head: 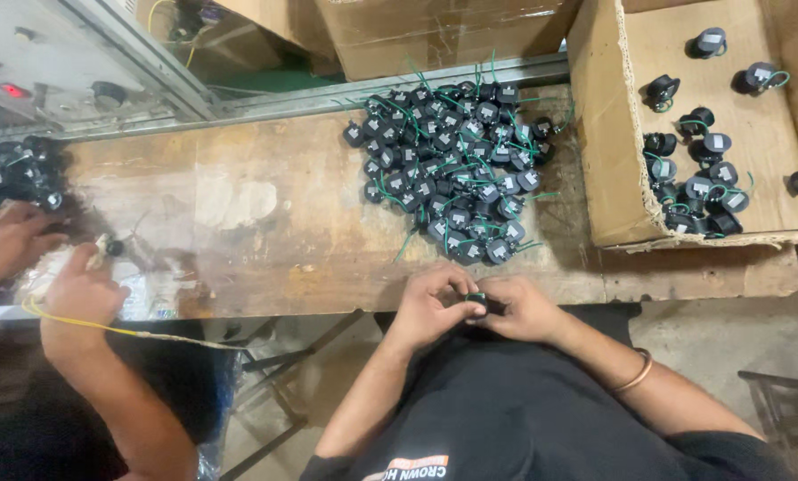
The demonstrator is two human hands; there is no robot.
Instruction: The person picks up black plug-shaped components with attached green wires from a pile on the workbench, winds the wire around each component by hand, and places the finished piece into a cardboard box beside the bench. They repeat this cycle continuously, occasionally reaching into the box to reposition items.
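Black coil part (478, 301) sits pinched between my left hand (430, 307) and right hand (522, 309), just off the workbench's (265, 214) near edge, below the heap of coils (452, 169).

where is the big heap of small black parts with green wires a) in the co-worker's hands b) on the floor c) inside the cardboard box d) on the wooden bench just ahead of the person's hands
d: the heap lies on the wooden bench, beyond the left hand and right hand, while the cardboard box holds only a scattered few.
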